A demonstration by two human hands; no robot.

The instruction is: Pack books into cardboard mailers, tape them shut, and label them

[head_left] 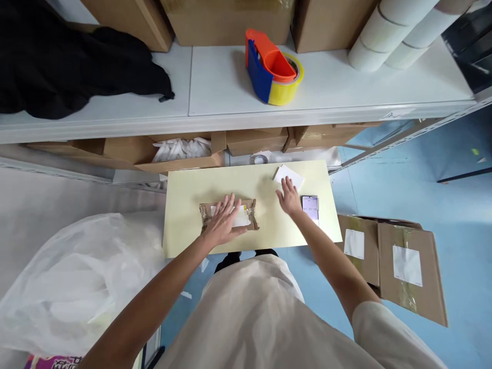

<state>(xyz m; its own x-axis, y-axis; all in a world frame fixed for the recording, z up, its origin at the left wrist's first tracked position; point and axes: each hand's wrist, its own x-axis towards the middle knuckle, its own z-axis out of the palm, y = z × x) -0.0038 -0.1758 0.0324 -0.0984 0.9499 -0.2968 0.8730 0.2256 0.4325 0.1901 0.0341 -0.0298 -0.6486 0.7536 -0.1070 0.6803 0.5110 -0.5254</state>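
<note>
My left hand (223,221) lies flat, fingers spread, on a small brown parcel (251,209) with a white label, resting on a pale yellow table (184,205). My right hand (288,197) is open, fingers stretched out over the table, just below a white card or label sheet (289,177). A phone (310,208) with a lit screen lies on the table right beside my right hand.
A white shelf (215,87) ahead holds an orange and blue tape dispenser (272,67), a black garment (69,66), cardboard boxes and white rolls (395,36). Labelled cardboard boxes (403,266) lie on the blue floor at right. A clear plastic bag (77,282) sits at left.
</note>
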